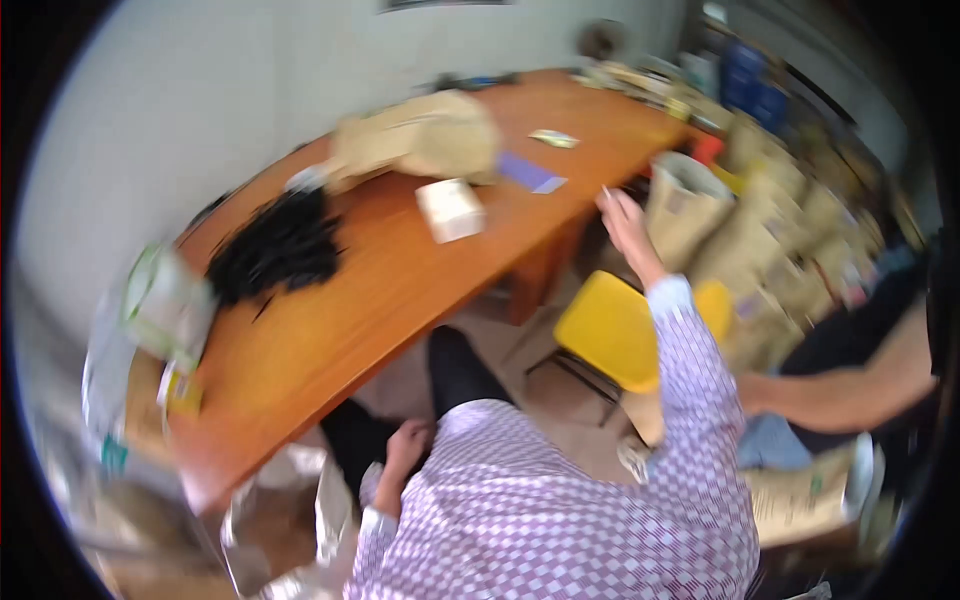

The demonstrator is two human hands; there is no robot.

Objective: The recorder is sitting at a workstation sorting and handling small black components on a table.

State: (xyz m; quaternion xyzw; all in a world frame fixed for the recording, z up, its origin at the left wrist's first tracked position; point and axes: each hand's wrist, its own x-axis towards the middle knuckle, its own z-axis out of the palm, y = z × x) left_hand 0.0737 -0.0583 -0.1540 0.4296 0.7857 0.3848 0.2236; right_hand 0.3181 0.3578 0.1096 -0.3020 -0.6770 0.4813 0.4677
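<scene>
My right hand (627, 232) reaches out past the table's near edge, by an open brown paper sack (688, 188). Its fingers are closed on a small, thin white thing (606, 192), too blurred to name. Low beside my thigh, my left hand (408, 448) hangs in front of the dark trousers, its fingers smeared and partly hidden. On the wooden table (390, 310) are a small white box (450, 210), a purple flat packet (530, 172), a crumpled brown paper bag (420, 140) and a heap of black strips (280, 245).
A yellow chair (608, 330) stands right of the table. Many filled brown sacks (780, 250) crowd the right side. Another person's forearm (850, 390) enters from the right. A white plastic bag (170, 305) rests at the table's left end; an open whitish bag (335, 505) stands below.
</scene>
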